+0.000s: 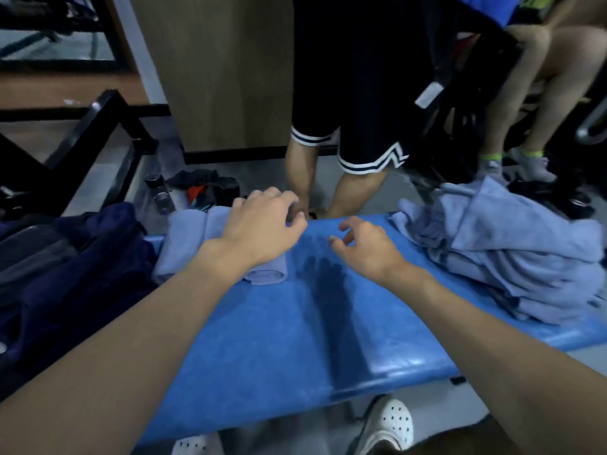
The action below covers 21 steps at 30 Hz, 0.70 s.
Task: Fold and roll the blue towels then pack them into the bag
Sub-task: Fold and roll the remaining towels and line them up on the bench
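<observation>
Left hand (pixel 262 221) and right hand (pixel 364 246) hover loosely curled and empty, rolled towels (pixel 190 241) under the left at ten o'clock by the bag (pixel 75 264), so best lift one towel cleanly from the three o'clock pile (pixel 512 257) and spread it flat.

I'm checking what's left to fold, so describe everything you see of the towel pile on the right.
The towel pile is pale blue, soft-looking cloth, crumpled in loose layered folds, not rolled. It lies heaped on the right end of the blue bench. The right hand is beside it, holding nothing.
</observation>
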Available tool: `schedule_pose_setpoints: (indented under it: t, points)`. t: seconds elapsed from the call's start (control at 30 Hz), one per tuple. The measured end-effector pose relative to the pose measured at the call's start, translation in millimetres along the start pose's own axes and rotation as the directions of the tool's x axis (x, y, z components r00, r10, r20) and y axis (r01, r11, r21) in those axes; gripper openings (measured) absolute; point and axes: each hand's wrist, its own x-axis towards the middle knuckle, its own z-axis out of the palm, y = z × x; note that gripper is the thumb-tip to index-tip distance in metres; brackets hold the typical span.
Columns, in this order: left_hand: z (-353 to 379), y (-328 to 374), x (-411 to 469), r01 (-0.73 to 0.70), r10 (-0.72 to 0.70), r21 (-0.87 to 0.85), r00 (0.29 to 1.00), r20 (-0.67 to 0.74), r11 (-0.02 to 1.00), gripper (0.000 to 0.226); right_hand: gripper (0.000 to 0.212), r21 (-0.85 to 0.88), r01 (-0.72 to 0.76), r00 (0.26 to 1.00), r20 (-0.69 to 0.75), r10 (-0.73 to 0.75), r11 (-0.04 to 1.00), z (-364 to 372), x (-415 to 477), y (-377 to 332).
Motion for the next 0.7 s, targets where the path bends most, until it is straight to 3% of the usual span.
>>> schedule_pose_setpoints:
  t: [0.13, 0.23, 0.33, 0.4, 0.5, 0.63, 0.7]
  points:
    - [7.8, 76.0, 20.1, -0.116, 0.119, -0.083, 0.992, 0.031, 0.990, 0.030, 0.008, -0.177, 0.000, 0.982, -0.188, -0.034, 0.984, -65.8, -21.5, 54.7]
    - [17.7, 129.0, 29.5, -0.195, 0.202, -0.125, 0.979, 0.043, 0.973, 0.029, 0.009, -0.300, -0.028, 0.951, -0.303, -0.068, 0.953, -107.4, -39.1, 97.8]
    - [30.0, 172.0, 38.1, -0.231, 0.244, -0.173, 0.968, 0.056, 0.958, 0.024, 0.018, -0.414, -0.179, 0.919, -0.395, 0.001, 0.893, -133.3, -50.6, 143.3]
    - [40.0, 194.6, 46.0, -0.242, 0.258, -0.197, 0.964, 0.061, 0.950, 0.022, 0.029, -0.400, -0.302, 0.882, -0.461, 0.095, 0.866, -144.9, -57.9, 165.8]
    - [63.8, 214.7, 63.9, -0.181, 0.220, -0.276, 0.969, 0.115, 0.944, 0.024, 0.036, -0.362, -0.374, 0.836, -0.530, 0.141, 0.854, -154.6, -63.8, 190.5]
    - [96.5, 234.2, 84.9, -0.056, 0.129, -0.386, 0.978, 0.165, 0.921, 0.032, 0.012, -0.292, -0.317, 0.820, -0.563, 0.106, 0.902, -163.9, -62.9, 208.7]
    - [109.5, 241.6, 87.3, 0.005, 0.084, -0.427, 0.979, 0.188, 0.904, 0.052, 0.017, -0.235, -0.243, 0.807, -0.587, 0.062, 0.941, -167.8, -62.7, 211.2]
